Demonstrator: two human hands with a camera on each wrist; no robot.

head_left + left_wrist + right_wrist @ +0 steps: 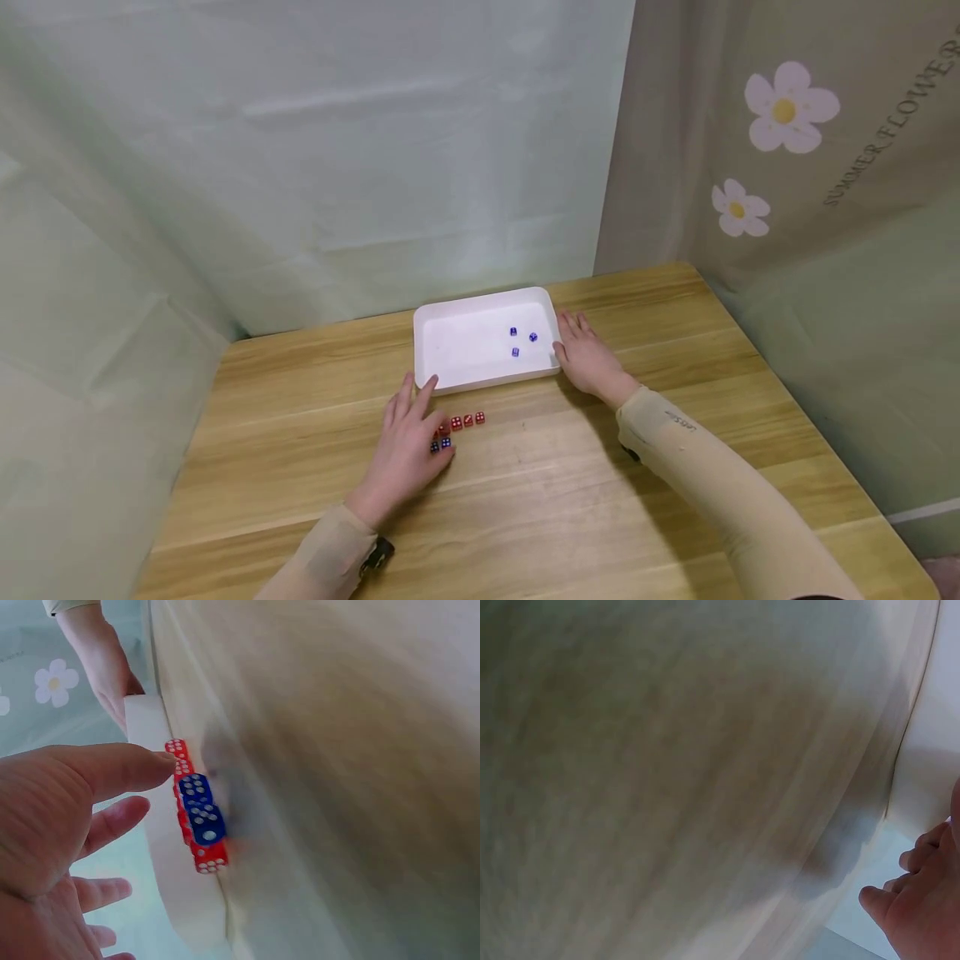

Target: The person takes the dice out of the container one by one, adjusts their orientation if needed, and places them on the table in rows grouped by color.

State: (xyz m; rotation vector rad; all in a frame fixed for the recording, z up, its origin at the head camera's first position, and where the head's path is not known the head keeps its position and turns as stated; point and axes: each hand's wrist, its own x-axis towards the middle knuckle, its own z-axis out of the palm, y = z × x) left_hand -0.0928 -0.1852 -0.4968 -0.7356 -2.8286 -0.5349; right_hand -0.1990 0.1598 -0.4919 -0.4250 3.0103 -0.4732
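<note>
My left hand reaches over the left end of a row of red dice, fingers spread and partly covering it. Its thumb lies close to two blue dice in front of the red ones, and its fingertips overlap the tray's near left corner in the head view. My right hand is at the right end of a white tray, its thumb at the rim and its fingers extended along the outside. Three more blue dice lie inside the tray, toward its right side.
The wooden table extends around the tray and toward me. Behind it hangs a pale curtain; a darker cloth with white flowers and lettering hangs at the right.
</note>
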